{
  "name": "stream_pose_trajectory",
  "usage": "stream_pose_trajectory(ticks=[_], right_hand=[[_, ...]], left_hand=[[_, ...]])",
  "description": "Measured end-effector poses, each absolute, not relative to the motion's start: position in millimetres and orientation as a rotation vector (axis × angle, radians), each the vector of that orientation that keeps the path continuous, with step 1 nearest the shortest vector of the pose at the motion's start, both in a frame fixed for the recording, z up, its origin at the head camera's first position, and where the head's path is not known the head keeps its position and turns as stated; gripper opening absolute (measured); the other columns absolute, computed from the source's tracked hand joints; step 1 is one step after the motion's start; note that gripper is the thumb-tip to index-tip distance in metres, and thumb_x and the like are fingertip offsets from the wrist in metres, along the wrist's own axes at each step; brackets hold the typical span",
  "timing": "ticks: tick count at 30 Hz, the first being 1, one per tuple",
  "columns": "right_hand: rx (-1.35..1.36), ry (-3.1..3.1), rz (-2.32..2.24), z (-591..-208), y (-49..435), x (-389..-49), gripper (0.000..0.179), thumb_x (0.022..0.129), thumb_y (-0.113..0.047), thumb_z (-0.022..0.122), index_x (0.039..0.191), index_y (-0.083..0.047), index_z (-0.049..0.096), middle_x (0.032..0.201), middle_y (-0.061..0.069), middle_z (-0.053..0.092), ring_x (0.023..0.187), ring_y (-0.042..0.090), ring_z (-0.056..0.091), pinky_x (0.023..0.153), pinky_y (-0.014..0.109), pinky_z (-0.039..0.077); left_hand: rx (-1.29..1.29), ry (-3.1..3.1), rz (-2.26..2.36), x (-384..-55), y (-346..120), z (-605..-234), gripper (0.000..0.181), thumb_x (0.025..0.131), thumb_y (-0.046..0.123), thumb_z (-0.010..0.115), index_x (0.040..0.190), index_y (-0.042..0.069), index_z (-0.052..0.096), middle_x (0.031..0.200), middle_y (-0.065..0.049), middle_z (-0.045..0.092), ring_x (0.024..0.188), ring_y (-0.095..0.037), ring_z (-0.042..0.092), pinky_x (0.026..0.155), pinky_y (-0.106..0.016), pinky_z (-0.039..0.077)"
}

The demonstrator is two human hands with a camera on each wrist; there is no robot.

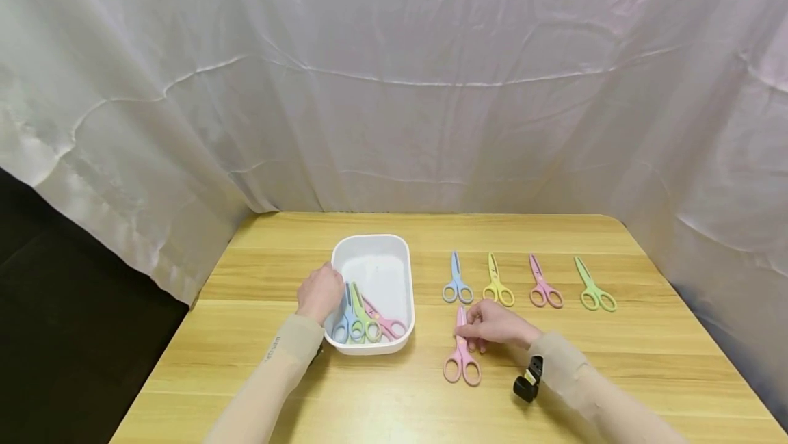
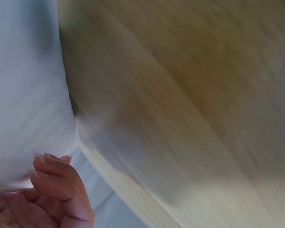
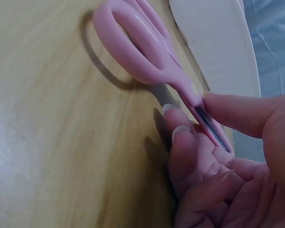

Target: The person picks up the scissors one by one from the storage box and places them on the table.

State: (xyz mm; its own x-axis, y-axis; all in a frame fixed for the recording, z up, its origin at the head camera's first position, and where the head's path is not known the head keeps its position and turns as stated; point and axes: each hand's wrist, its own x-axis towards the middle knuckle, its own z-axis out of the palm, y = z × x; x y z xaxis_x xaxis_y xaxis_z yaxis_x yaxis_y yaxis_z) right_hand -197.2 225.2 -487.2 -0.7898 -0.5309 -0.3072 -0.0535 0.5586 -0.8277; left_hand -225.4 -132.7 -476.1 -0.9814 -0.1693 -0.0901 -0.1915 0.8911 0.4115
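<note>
At the left rim of a white plastic bin [image 1: 411,286], my left hand [image 1: 321,291] grips the edge. The left wrist view shows those fingers [image 2: 61,183] curled against the bin's wall [image 2: 28,85]. Inside the bin, blue scissors [image 1: 349,308], green scissors [image 1: 358,302] and pink scissors [image 1: 374,314] lie overlapping in the near part. To the right of the bin, my right hand [image 1: 498,324] pinches another pair of pink scissors [image 1: 461,347] by the closed blades, between thumb [image 3: 242,111] and fingers. Its handle loops point toward me, close over the table.
Behind my right hand, a row of scissors lies on the wooden table [image 1: 271,239]: blue [image 1: 455,271], yellow [image 1: 494,271], pink [image 1: 537,273] and green [image 1: 585,276], blades pointing away. A pale curtain [image 1: 394,143] hangs along the table's back and sides.
</note>
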Motion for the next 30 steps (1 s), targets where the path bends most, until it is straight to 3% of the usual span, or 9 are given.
stream_pose_trajectory(ticks=[5,12,22,30], right_hand=[[-0.479,2.271,-1.105,-484.1,225.7,-197.1,0.029,0.093,-0.024,0.072,0.075,-0.003,0.064,0.061,0.006,0.068,0.048,0.008,0.054,0.047,0.018,0.044],[-0.508,2.291,-1.035,-484.6,225.9,-200.4,0.031,0.093,-0.025,0.072,0.071,-0.004,0.064,0.058,0.004,0.067,0.045,0.008,0.055,0.046,0.019,0.049],[-0.505,2.306,-1.000,-485.3,224.9,-202.0,0.031,0.091,-0.024,0.074,0.069,-0.006,0.061,0.054,0.003,0.064,0.043,0.007,0.055,0.044,0.018,0.047],[-0.560,2.338,-0.965,-486.0,227.1,-203.3,0.039,0.095,-0.030,0.069,0.067,-0.004,0.063,0.053,0.004,0.064,0.041,0.008,0.056,0.047,0.022,0.048]], left_hand=[[-0.292,2.995,0.664,-224.7,-132.6,-475.6,0.045,0.103,0.022,0.038,0.134,-0.005,0.056,0.095,-0.019,0.067,0.075,-0.029,0.061,0.066,-0.042,0.055],[-0.301,2.988,0.675,-224.6,-132.3,-475.2,0.049,0.103,0.023,0.039,0.141,-0.005,0.051,0.103,-0.021,0.069,0.080,-0.031,0.063,0.072,-0.046,0.057],[-0.286,2.977,0.665,-225.5,-132.8,-473.3,0.047,0.103,0.023,0.038,0.137,-0.006,0.053,0.097,-0.020,0.067,0.078,-0.030,0.062,0.070,-0.044,0.056],[-0.295,2.968,0.669,-226.2,-132.0,-472.8,0.048,0.103,0.024,0.038,0.139,-0.005,0.052,0.099,-0.020,0.067,0.079,-0.029,0.062,0.068,-0.042,0.055]])
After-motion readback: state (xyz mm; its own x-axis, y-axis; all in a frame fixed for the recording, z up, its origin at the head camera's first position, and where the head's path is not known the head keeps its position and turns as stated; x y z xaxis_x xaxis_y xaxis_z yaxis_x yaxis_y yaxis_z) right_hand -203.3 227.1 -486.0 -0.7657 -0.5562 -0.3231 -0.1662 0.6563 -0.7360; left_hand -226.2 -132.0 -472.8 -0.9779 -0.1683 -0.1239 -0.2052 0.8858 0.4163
